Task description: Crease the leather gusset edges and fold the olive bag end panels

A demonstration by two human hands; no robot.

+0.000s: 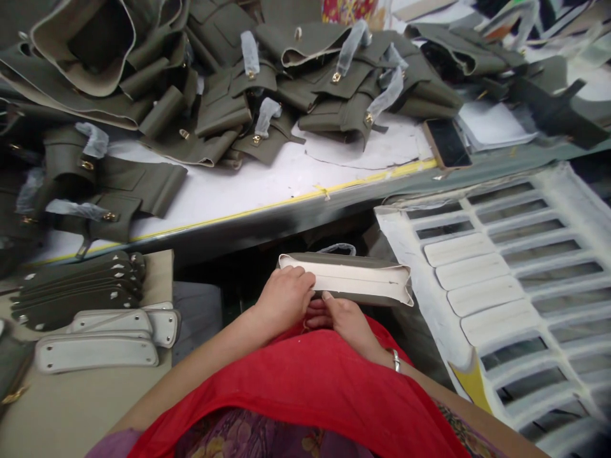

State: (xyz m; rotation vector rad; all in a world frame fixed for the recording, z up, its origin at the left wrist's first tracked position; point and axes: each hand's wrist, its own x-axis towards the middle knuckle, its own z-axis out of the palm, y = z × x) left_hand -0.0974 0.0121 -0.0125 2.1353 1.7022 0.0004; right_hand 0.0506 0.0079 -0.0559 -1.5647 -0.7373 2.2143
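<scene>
A dark olive bag body [356,280] rests at my lap with its cream underside or lining turned up toward me, and a plastic-wrapped loop shows behind it. My left hand [286,292] is closed on its left end, fingers bent over the edge. Close beside it, my right hand [341,318] pinches the near edge with the thumb on top. What lies under the fingers is hidden. A metal bracelet [396,360] circles my right wrist.
Olive bag parts [334,83] with plastic-wrapped clasps are heaped on the white table [267,191]. A phone [446,145] lies at its edge. Olive base pieces [76,286] and pale ones [95,353] are stacked at left. A slotted white frame [534,254] holding cream strips stands at right.
</scene>
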